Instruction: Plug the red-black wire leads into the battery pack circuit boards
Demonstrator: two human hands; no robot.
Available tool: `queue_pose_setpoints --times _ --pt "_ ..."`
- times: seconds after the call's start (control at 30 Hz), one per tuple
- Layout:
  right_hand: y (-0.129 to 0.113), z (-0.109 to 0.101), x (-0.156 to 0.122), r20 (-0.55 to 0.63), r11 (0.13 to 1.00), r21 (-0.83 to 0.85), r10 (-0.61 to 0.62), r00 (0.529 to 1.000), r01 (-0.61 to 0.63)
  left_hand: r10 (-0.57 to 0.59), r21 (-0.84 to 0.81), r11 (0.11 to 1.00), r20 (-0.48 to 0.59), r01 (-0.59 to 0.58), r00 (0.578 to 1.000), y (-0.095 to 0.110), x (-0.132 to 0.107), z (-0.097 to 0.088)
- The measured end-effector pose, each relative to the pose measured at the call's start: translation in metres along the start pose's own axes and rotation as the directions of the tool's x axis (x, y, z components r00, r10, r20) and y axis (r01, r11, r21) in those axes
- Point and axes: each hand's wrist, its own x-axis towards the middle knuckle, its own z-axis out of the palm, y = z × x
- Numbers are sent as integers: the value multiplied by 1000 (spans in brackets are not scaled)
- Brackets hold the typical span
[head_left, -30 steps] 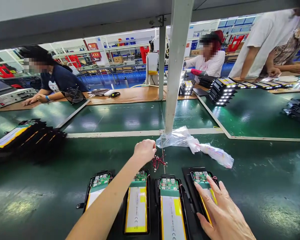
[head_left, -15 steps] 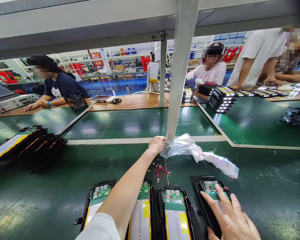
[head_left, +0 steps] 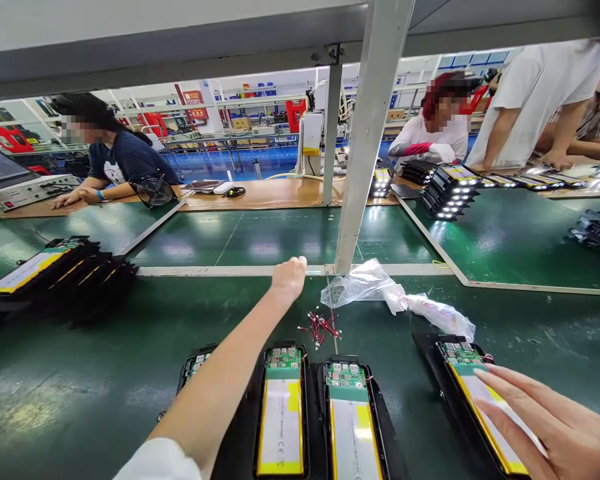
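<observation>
My left hand (head_left: 287, 277) reaches forward over the green mat, fingers curled closed; what they hold, if anything, is hidden. It hovers left of a crumpled clear plastic bag (head_left: 364, 283) and above a small bunch of red wires (head_left: 321, 327). My right hand (head_left: 555, 427) lies open and flat on the rightmost black tray (head_left: 460, 373), which carries a yellow-edged battery and a green circuit board. Three more such trays lie in front of me: one (head_left: 195, 363) partly under my forearm, one (head_left: 281, 413) in the middle and one (head_left: 353, 417) beside it.
A grey post (head_left: 367, 147) stands just behind the bag. A stack of black trays (head_left: 50, 273) sits at the left. More stacked units (head_left: 447, 190) are at the far right. Co-workers sit and stand across the far wooden bench (head_left: 260, 193).
My left hand left the red wires, touched the bag's edge, then drew back to the left. My right hand and its tray slid right and towards me.
</observation>
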Motion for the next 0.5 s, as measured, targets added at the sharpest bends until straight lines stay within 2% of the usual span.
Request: queue_pose_setpoints --times 0.07,0.13,0.2,0.27,0.3,0.37,0.43,0.5 --pt "-36 -9 25 -28 997 12 -72 997 72 18 18 1000 -11 -18 1000 3 -36 -14" --pt "-76 -6 52 -44 991 25 -129 991 130 90 10 996 8 -90 996 15 -78 -20" --pt "-110 9 73 -17 975 47 -215 976 216 254 -96 964 76 -246 964 30 -115 -17" --pt "-129 30 83 30 953 52 -301 953 299 340 -262 918 138 -297 930 39 -137 -10" --pt "-133 40 84 78 946 54 -323 943 319 358 -324 898 152 -296 921 38 -141 -6" --pt "-132 52 80 205 955 65 -298 933 290 303 -335 909 131 -246 944 27 -137 1" --pt "-125 56 72 317 980 82 -198 927 181 198 -246 953 77 -174 977 5 -122 6" --pt "-117 53 64 366 992 113 -90 926 52 124 -175 978 52 -113 991 -19 -105 12"
